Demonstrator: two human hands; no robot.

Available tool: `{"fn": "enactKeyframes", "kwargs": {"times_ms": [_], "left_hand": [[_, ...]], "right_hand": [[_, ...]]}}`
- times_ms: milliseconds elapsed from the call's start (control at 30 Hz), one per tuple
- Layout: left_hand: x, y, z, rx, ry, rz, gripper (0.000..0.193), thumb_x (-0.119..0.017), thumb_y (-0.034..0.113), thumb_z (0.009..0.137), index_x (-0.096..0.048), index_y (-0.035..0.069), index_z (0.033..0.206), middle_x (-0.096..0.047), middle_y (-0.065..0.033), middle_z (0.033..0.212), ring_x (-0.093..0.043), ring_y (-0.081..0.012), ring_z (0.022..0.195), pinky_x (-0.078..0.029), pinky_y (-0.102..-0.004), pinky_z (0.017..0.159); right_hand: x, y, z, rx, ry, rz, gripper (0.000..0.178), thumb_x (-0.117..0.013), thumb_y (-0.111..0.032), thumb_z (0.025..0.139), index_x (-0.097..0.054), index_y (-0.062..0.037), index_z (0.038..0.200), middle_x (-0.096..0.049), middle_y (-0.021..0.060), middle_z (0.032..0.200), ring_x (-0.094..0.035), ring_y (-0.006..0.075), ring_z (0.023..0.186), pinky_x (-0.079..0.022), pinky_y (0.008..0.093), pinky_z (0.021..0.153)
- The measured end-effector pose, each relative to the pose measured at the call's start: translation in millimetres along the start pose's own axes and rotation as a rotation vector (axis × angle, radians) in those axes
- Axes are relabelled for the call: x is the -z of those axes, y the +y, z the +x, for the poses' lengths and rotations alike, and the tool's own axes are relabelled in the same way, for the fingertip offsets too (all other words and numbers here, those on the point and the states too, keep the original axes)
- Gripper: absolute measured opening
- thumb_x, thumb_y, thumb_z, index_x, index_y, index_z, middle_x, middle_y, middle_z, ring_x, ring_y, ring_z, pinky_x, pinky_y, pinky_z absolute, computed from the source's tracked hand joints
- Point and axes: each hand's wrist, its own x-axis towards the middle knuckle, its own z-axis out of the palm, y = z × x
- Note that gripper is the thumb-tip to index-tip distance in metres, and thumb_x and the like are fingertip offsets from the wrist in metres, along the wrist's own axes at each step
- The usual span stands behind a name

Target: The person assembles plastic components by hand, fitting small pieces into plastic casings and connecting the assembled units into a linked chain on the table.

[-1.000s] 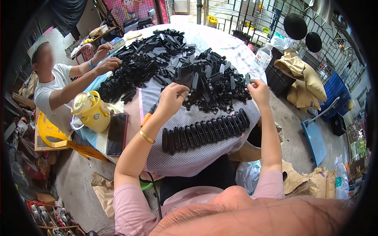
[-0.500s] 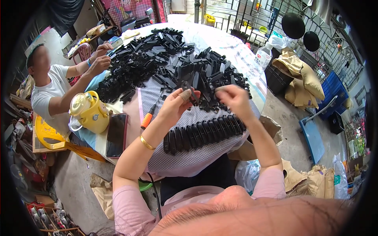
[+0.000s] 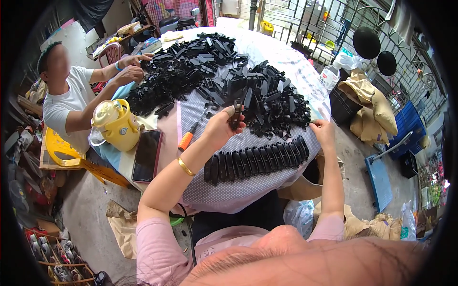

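Note:
My left hand (image 3: 224, 127) is closed on a small black plastic part (image 3: 235, 117), held above the table in front of the heaps. Off to the right, the fingertips of my right hand (image 3: 325, 133) are pressed together at the edge of a pile of small black clips (image 3: 274, 121); whatever lies between them is too small to make out. Behind that pile rises a heap of longer black plastic pieces (image 3: 267, 86). Nearer to me, a neat row of black plastic pieces (image 3: 257, 162) lies side by side on the dotted cloth (image 3: 224, 195).
Left of my left arm lie a screwdriver (image 3: 186, 141) with an orange handle and a dark tablet (image 3: 147, 156). A yellow jug (image 3: 119, 131) stands beyond them. Across the left side, another person (image 3: 69, 100) handles pieces at a large black heap (image 3: 186, 71). A blue trolley (image 3: 379, 183) stands right.
My right hand has moved right, from above the clips to the pile's right edge. My left hand still holds its part, and the view has shifted slightly.

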Motion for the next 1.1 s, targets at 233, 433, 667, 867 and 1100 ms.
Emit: {"fn": "enactKeyframes", "kwargs": {"times_ms": [233,433,667,867,1100], "left_hand": [[-15.2,1.2,-9.7,-0.073,0.091,0.18,0.026,-0.052,0.015,0.092,-0.051,0.005,0.115,-0.056,-0.0055,0.092,-0.056,-0.0128,0.066,-0.048,-0.0218,0.055],[-3.8,9.4,-9.1,0.03,-0.083,0.133,0.028,-0.055,0.021,0.092,-0.057,0.0,0.109,-0.062,-0.0082,0.098,-0.065,-0.0193,0.08,-0.055,-0.0217,0.065],[-7.4,2.2,-13.7,-0.178,-0.266,0.173,0.032,-0.059,0.018,0.089,-0.055,-0.004,0.113,-0.061,-0.0133,0.107,-0.063,-0.022,0.096,-0.053,-0.0299,0.086],[-2.1,3.4,-12.3,-0.057,-0.291,0.22,0.03,-0.06,0.017,0.089,-0.057,0.003,0.115,-0.058,0.0006,0.083,-0.055,-0.0071,0.071,-0.046,-0.0201,0.06],[-5.1,0.6,-13.4,-0.141,-0.31,0.302,0.037,-0.06,0.023,0.089,-0.054,0.005,0.121,-0.057,0.0047,0.089,-0.046,-0.0009,0.069,-0.037,-0.0168,0.057]], "right_hand": [[9.6,-56.9,-9.7,0.113,0.107,0.365,0.014,-0.068,-0.009,0.074,-0.066,-0.0003,0.084,-0.065,0.0079,0.067,-0.062,0.0136,0.063,-0.048,0.025,0.058],[7.3,-173.8,-42.2,0.332,-0.159,0.742,0.011,-0.064,-0.003,0.082,-0.063,-0.0006,0.092,-0.063,0.0006,0.08,-0.058,0.0059,0.071,-0.048,0.0205,0.065],[-15.6,-204.7,-43.4,0.42,-0.17,0.725,0.011,-0.063,-0.003,0.082,-0.062,0.0006,0.092,-0.065,0.0048,0.082,-0.062,0.0101,0.072,-0.051,0.0236,0.063],[-12.0,-207.4,-46.1,0.522,-0.004,0.7,0.008,-0.066,-0.002,0.079,-0.062,0.0008,0.085,-0.064,0.0057,0.079,-0.061,0.0106,0.069,-0.05,0.0235,0.06],[-10.3,-206.1,-44.0,0.903,0.258,0.365,0.015,-0.067,0.0,0.07,-0.059,-0.0007,0.082,-0.061,0.0097,0.08,-0.06,0.027,0.068,-0.05,0.0329,0.059]]}}
